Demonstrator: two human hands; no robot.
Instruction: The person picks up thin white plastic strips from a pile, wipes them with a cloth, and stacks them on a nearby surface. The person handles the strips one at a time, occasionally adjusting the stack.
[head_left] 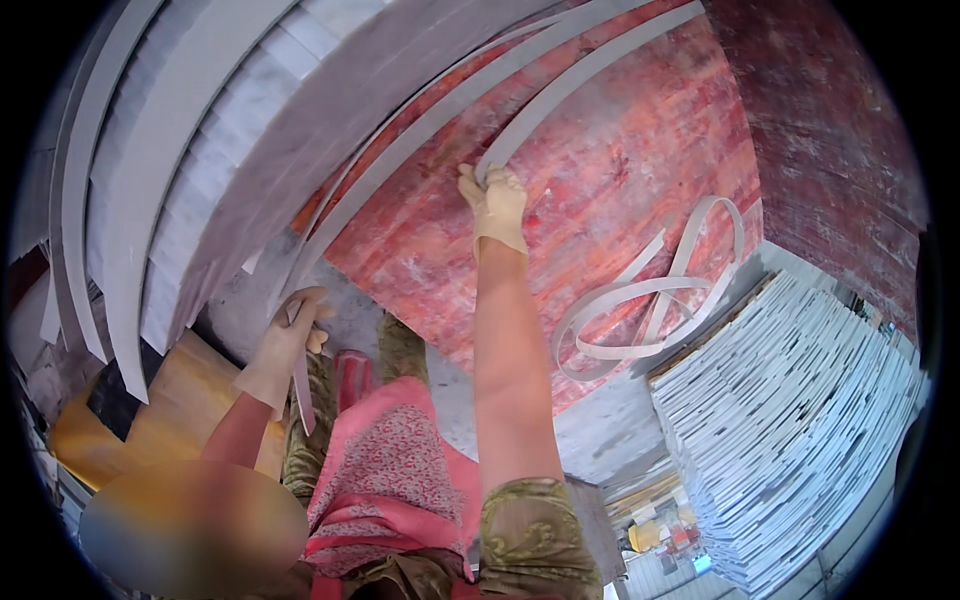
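Observation:
Both my hands wear thin cream-coloured gloves. My right hand (497, 205) is closed on the near end of a long, flat whitish strip (580, 75), which runs away over the red-stained board (640, 140). Lower and to the left, my left hand (293, 335) is closed around another long pale strip (400, 135). That strip curves along the board's left side, and its tail (303, 395) hangs below my hand. On the right of the board a loose strip (640, 290) lies in loops, touching neither hand.
Large stacks of pale sheets (270, 130) with curved-looking edges rise at the left. At the lower right is a big stack of thin white pieces (790, 410). A dark red panel (820, 130) stands at the far right. A yellowish sheet (180, 400) lies at the lower left.

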